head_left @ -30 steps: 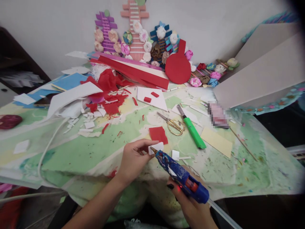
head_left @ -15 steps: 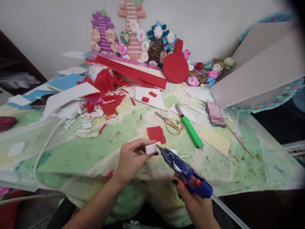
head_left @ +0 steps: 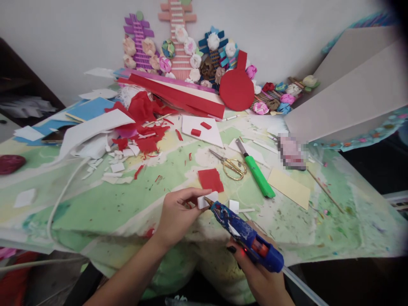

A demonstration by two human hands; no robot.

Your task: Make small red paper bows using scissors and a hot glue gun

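Observation:
Between the thumb and fingers of my left hand point(head_left: 177, 214) is a small white foam block point(head_left: 202, 202), held above the table's front part. My right hand point(head_left: 259, 267) is wrapped round a blue hot glue gun point(head_left: 247, 233), whose metal tip is at the block's face. A long clear glue stick point(head_left: 302, 285) sticks out of the gun's back end. Just beyond the block lies a square of red paper point(head_left: 211, 180). A second small white block point(head_left: 233, 206) rests on the cloth to the right of the tip.
Gold-handled scissors point(head_left: 234, 168) and a green utility knife point(head_left: 259, 176) lie beyond my hands. Red and white scraps point(head_left: 148, 142) cover the left middle. A red guitar-shaped cutout point(head_left: 236, 90) leans at the back. A large grey-white board point(head_left: 347, 85) stands at right; a white cable point(head_left: 63, 195) crosses the left.
The glue gun's tip has moved left across the face of the white block, from near its right end toward its middle. Both hands otherwise keep their hold.

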